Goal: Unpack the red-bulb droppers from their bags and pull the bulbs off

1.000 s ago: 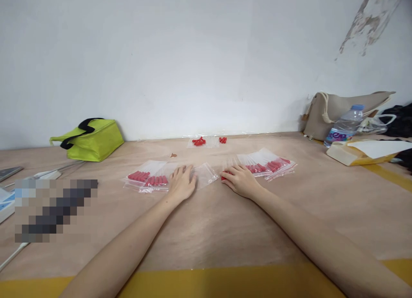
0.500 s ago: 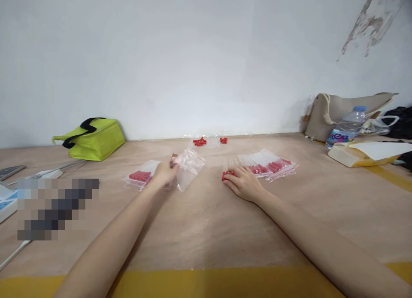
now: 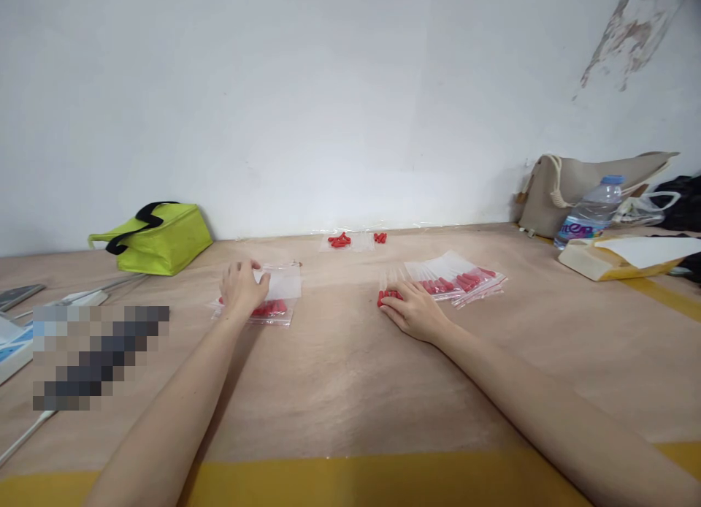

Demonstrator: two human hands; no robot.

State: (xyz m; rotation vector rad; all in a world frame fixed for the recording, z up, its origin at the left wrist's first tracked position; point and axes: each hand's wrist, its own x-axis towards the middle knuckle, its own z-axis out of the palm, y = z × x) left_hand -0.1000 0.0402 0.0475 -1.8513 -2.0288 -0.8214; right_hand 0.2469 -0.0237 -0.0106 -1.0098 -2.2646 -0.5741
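Note:
My left hand (image 3: 241, 288) rests on a small stack of clear zip bags (image 3: 277, 295) holding red capsule-like pieces, left of centre, its fingers curled over the top bag. My right hand (image 3: 412, 310) lies palm down on the table, fingertips against a few loose red pieces (image 3: 388, 296). Just beyond it spreads a fan of filled clear bags (image 3: 457, 277) with red pieces. More loose red pieces (image 3: 339, 239) lie on clear plastic near the wall.
A lime green bag (image 3: 156, 237) sits at the back left. A beige tote (image 3: 580, 185), water bottle (image 3: 588, 213) and a yellow-edged packet (image 3: 607, 262) crowd the back right. Flat items and a blurred patch lie at the left edge. The table's front edge (image 3: 350, 481) is yellow.
My left hand lifted a clear bag from the middle, carried it left and set it down on the stack of filled bags. My right hand has stayed put.

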